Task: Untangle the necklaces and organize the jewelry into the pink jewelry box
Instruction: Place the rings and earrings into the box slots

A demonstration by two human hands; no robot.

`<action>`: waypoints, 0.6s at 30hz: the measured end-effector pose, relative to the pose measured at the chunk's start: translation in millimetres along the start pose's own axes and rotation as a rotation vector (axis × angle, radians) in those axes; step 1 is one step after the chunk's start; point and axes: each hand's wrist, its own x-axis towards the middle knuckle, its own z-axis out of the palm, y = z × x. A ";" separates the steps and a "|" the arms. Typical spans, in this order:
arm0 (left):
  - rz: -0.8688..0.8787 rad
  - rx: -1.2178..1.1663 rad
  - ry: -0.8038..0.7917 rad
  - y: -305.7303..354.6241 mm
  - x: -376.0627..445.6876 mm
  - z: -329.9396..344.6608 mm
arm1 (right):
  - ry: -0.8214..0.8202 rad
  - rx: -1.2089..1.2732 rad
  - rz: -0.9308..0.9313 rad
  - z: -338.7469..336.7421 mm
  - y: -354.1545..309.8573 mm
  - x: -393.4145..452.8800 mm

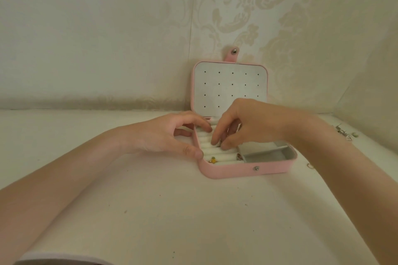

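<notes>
The open pink jewelry box point(247, 171) at the table's point(150, 211) far edge is steadied by the left hand point(170, 135), a small ring point(220, 142) is pinched into its rolls by the right hand point(243, 125), a yellow ring point(213, 159) is already seated, and loose jewelry point(344, 133) is left at the right edge.

The small rounded leatherette jewelry box point(247, 171) is pale pink outside, with silver snap studs. Its open lid's lining point(230, 86) is white, dotted with a regular grid of small dark holes. The padded ring rolls point(210, 146) are cream; the side compartments point(269, 154) grey. A tiny ring point(212, 159) looks yellow-gold, perhaps with green. The patterned wallpaper point(237, 6) shows beige scrolls and flowers on ivory.
</notes>
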 end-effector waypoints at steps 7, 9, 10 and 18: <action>-0.022 0.003 0.005 -0.1 -0.8 -0.2 | 0.039 -0.125 -0.030 5.0 -3.6 2.9; -0.046 -0.024 0.011 -0.3 -1.1 -1.1 | 0.049 -0.119 -0.059 3.5 -2.9 3.1; -0.050 -0.051 0.014 0.3 -1.4 -1.7 | 0.068 -0.087 -0.076 1.2 -1.7 3.2; -0.042 -0.165 0.068 1.8 -1.4 0.7 | 0.073 0.105 -0.102 -7.1 -1.3 25.6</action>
